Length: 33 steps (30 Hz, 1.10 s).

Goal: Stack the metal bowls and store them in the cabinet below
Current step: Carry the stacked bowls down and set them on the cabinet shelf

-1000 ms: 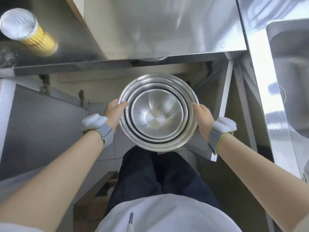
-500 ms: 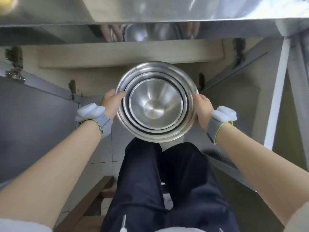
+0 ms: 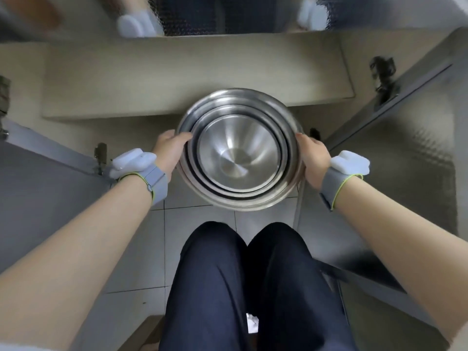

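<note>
The left hand point(image 3: 169, 150) clasps the left rim of the stack of metal bowls point(image 3: 240, 152), thumb hooked over the edge and the other fingers hidden under the bowl wall. The right hand point(image 3: 312, 159) grips the opposite rim in the same way, thumb on top. Each wrist carries a grey strap with a white block on it, the left wrist device point(image 3: 134, 162) and the right wrist device point(image 3: 350, 162).

The stack is several steel bowls nested one inside the next, mouths up, tilted slightly toward the person. It is held in the air between the two hands, above the tiled floor point(image 3: 141, 249) and in front of the open cabinet point(image 3: 197, 79), whose beige interior fills the upper middle of the view. The left cabinet door point(image 3: 45, 188) and the right cabinet door point(image 3: 410, 138) stand swung outward on either side. Below the bowls are the person's knees in dark trousers point(image 3: 248, 287). The steel counter edge point(image 3: 192, 16) above is blurred and shows a smeared reflection.
</note>
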Each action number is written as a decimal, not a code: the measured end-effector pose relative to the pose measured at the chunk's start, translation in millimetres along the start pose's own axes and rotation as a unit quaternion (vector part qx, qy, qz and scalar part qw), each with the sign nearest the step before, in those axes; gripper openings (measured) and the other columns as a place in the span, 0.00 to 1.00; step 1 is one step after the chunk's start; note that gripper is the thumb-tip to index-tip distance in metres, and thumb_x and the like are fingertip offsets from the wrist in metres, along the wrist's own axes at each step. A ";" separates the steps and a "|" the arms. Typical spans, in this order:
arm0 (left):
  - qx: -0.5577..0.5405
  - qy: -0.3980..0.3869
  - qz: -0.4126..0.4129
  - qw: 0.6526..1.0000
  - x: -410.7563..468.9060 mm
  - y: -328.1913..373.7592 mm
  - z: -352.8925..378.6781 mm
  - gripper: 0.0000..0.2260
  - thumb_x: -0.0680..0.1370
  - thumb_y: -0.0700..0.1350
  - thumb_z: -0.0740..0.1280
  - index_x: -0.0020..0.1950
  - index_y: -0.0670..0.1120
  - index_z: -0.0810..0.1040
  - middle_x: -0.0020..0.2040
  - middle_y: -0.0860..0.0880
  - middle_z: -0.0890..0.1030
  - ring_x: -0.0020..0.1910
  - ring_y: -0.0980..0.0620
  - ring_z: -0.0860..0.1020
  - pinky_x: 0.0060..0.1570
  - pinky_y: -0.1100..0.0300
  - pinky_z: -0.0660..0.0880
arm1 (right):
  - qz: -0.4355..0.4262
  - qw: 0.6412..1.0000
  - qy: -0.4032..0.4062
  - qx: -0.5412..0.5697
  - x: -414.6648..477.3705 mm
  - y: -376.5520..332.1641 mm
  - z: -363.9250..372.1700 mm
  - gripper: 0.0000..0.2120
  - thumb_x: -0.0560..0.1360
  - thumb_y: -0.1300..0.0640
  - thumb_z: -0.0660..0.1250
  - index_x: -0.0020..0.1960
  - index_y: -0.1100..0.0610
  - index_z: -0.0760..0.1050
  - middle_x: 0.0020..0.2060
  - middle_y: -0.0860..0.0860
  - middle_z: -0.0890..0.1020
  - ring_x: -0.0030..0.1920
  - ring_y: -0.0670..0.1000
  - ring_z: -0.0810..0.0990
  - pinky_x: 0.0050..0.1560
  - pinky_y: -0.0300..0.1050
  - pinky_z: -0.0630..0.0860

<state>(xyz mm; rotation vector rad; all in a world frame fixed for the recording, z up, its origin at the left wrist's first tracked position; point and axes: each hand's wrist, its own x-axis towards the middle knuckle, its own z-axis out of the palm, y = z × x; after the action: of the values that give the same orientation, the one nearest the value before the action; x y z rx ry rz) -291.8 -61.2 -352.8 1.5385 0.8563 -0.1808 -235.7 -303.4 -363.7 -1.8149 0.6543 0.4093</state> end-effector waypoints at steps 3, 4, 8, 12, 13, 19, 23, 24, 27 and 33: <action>-0.010 -0.014 0.010 1.000 4.0 9.9 3.7 0.03 0.71 0.45 0.65 0.39 0.46 0.75 0.50 0.41 0.76 0.50 0.46 0.74 0.53 0.54 0.69 | -0.009 1.000 0.002 -0.004 7.2 -12.3 -3.5 0.21 0.75 0.50 0.60 0.61 0.62 0.76 0.57 0.60 0.80 0.58 0.59 0.77 0.63 0.52 0.71; -0.015 -0.015 0.012 1.000 5.0 14.4 4.7 0.04 0.70 0.45 0.65 0.41 0.46 0.77 0.52 0.42 0.76 0.52 0.46 0.74 0.55 0.55 0.69 | -0.010 1.000 0.003 0.002 10.5 -17.4 -3.8 0.21 0.75 0.50 0.60 0.62 0.62 0.75 0.56 0.59 0.80 0.58 0.58 0.77 0.62 0.51 0.71; -0.038 0.006 0.017 0.999 19.3 32.1 9.7 0.27 0.74 0.45 0.65 0.71 0.40 0.66 0.70 0.41 0.71 0.69 0.43 0.70 0.69 0.46 0.66 | -0.020 0.999 -0.015 0.044 26.4 -36.6 -3.7 0.18 0.75 0.53 0.60 0.57 0.64 0.76 0.46 0.57 0.80 0.49 0.55 0.76 0.53 0.46 0.71; -0.043 0.021 0.023 0.999 26.1 47.6 20.3 0.26 0.73 0.46 0.66 0.70 0.40 0.68 0.66 0.41 0.75 0.64 0.44 0.75 0.67 0.46 0.70 | -0.020 0.998 -0.011 0.058 37.7 -51.0 -6.3 0.21 0.75 0.52 0.61 0.59 0.67 0.74 0.55 0.60 0.80 0.56 0.60 0.79 0.54 0.47 0.71; -0.038 0.025 0.025 0.999 28.9 51.9 23.2 0.23 0.74 0.45 0.65 0.68 0.40 0.70 0.63 0.41 0.77 0.62 0.44 0.76 0.66 0.47 0.70 | -0.022 0.998 -0.006 0.058 41.6 -55.7 -7.3 0.21 0.75 0.53 0.61 0.60 0.67 0.74 0.58 0.62 0.80 0.59 0.62 0.78 0.52 0.46 0.71; -0.021 0.018 0.025 0.999 51.9 61.9 35.0 0.18 0.76 0.45 0.62 0.64 0.40 0.74 0.62 0.40 0.79 0.62 0.43 0.77 0.66 0.48 0.71 | -0.038 0.997 0.010 0.065 61.7 -71.4 -6.0 0.19 0.75 0.55 0.61 0.57 0.70 0.72 0.56 0.64 0.80 0.61 0.63 0.76 0.47 0.44 0.67; -0.024 0.021 0.039 0.999 67.4 70.7 37.7 0.19 0.76 0.44 0.62 0.66 0.39 0.73 0.63 0.40 0.78 0.62 0.44 0.77 0.65 0.49 0.72 | -0.046 0.997 0.010 0.068 73.6 -84.5 -0.7 0.09 0.75 0.55 0.62 0.44 0.62 0.74 0.49 0.59 0.78 0.55 0.59 0.78 0.55 0.49 0.73; -0.026 0.025 0.043 0.998 71.8 73.9 39.1 0.19 0.76 0.44 0.62 0.66 0.39 0.72 0.62 0.41 0.78 0.59 0.44 0.78 0.61 0.50 0.75 | -0.048 0.996 0.014 0.067 75.7 -87.7 0.7 0.08 0.75 0.55 0.62 0.43 0.60 0.73 0.51 0.59 0.79 0.56 0.59 0.78 0.58 0.51 0.74; -0.020 0.013 0.045 0.999 82.4 81.9 41.8 0.19 0.77 0.45 0.61 0.66 0.40 0.73 0.53 0.44 0.80 0.47 0.47 0.79 0.44 0.57 0.75 | -0.075 0.995 0.032 0.061 83.8 -96.4 5.6 0.09 0.75 0.55 0.63 0.49 0.61 0.73 0.60 0.62 0.78 0.60 0.61 0.76 0.62 0.51 0.72; -0.046 -0.005 0.038 0.998 98.7 90.1 47.1 0.19 0.79 0.46 0.58 0.68 0.42 0.71 0.65 0.45 0.76 0.56 0.51 0.74 0.46 0.61 0.73 | -0.088 0.990 -0.023 0.109 93.5 -107.0 10.8 0.08 0.76 0.55 0.62 0.51 0.59 0.68 0.36 0.51 0.74 0.36 0.50 0.74 0.33 0.40 0.68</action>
<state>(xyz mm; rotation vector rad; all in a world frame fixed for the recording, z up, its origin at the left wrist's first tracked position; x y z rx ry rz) -150.3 -56.9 -347.5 1.4801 0.7862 -0.0913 -95.8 -289.6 -340.3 -1.6337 0.4822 0.2511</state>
